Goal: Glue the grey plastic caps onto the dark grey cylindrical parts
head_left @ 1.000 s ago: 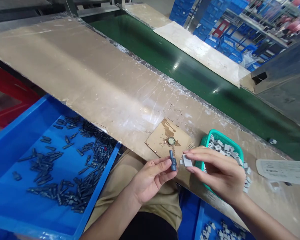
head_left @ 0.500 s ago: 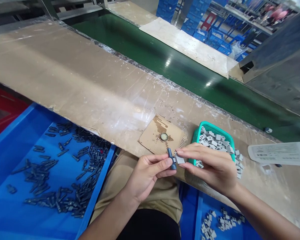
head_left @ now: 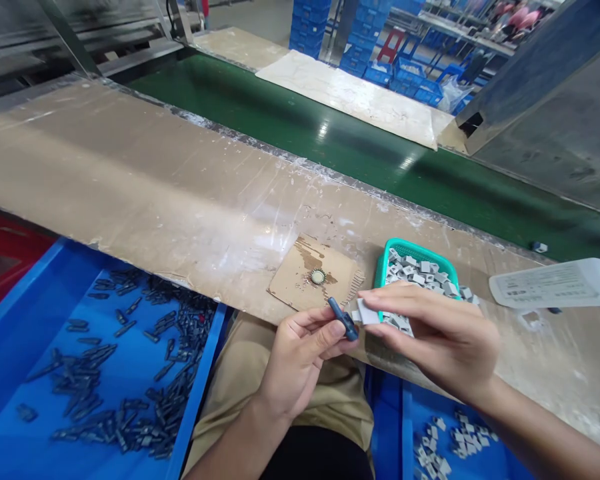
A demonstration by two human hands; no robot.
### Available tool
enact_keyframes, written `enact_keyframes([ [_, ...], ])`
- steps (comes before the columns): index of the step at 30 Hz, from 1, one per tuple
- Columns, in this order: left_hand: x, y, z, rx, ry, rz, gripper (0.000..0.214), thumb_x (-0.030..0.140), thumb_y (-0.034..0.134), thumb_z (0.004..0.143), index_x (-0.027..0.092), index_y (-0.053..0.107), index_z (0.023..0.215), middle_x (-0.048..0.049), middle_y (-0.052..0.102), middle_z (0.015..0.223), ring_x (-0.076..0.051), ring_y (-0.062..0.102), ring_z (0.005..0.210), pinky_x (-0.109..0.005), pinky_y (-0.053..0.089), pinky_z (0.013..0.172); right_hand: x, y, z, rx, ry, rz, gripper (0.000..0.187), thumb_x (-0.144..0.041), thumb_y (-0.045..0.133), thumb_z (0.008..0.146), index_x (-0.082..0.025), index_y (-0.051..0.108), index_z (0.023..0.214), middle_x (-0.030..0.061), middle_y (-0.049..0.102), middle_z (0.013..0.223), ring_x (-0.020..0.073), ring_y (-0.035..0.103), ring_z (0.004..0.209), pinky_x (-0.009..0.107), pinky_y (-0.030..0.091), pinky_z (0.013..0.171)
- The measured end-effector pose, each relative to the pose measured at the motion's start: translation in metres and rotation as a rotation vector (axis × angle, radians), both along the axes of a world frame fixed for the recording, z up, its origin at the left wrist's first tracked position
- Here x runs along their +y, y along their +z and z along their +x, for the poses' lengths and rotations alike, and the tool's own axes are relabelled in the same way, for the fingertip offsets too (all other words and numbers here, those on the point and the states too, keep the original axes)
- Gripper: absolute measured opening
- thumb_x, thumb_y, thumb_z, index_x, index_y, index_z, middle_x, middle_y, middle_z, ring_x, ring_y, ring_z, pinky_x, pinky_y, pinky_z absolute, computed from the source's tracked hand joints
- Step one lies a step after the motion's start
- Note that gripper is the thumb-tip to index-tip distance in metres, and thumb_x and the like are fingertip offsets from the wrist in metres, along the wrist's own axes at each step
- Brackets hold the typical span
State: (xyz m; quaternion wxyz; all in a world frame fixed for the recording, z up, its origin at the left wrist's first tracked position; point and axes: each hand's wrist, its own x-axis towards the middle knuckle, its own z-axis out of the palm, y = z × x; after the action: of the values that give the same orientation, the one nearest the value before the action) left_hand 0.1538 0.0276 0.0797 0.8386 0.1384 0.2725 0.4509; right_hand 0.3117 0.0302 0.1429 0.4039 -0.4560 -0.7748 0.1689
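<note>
Blue-grey stepped plastic pin [head_left: 345,320], just 1, is pinched between the thumb and fingers of the left hand [head_left: 297,357], over the bench's near edge. Its long axis slants: the slimmer end points away from the body and to the left, the thicker end back and to the right. The right hand [head_left: 447,333] holds 1 light grey block [head_left: 369,313] between thumb and fingertips, its small tab facing the pin's side; I cannot tell whether the 2 touch.

Just beyond lies a stained cardboard square [head_left: 285,283] bearing 1 round, pale-centred cap [head_left: 317,277]. Behind the right hand stands a green plastic basket [head_left: 415,245] of grey blocks. Farther right, a translucent white plastic container [head_left: 565,283] carries lines of dark print, too small to read. More pins fill the blue bin [head_left: 197,383] at left; a green conveyor belt [head_left: 260,113] runs behind the bench [head_left: 180,180].
</note>
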Motion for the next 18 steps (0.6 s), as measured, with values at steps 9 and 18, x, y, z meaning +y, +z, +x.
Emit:
enact_keyframes([
  [9,-0.015,-0.013,0.025,0.643,0.679,0.542,0.028,0.001,0.064,0.073,0.029,0.066,0.079,0.0031,0.064,0.083,-0.021,0.063,0.085,-0.036,0.053,0.077,-0.02,0.007,-0.004,0.208,-0.192,-0.201,0.021,-0.016,0.072,0.069,-0.025,0.07,0.087,0.0027,0.072,0.081,0.018,0.067,0.072,0.025,0.058,0.06],
  [18,-0.013,-0.012,0.023,0.779,0.788,0.862,0.047,-0.011,0.064,0.063,0.032,0.068,0.082,0.0026,0.067,0.08,-0.022,0.064,0.082,-0.036,0.055,0.076,-0.022,-0.001,-0.005,0.229,-0.157,-0.254,0.021,-0.018,0.073,0.07,-0.025,0.07,0.089,0.0031,0.072,0.084,0.0185,0.068,0.076,0.027,0.058,0.068],
])
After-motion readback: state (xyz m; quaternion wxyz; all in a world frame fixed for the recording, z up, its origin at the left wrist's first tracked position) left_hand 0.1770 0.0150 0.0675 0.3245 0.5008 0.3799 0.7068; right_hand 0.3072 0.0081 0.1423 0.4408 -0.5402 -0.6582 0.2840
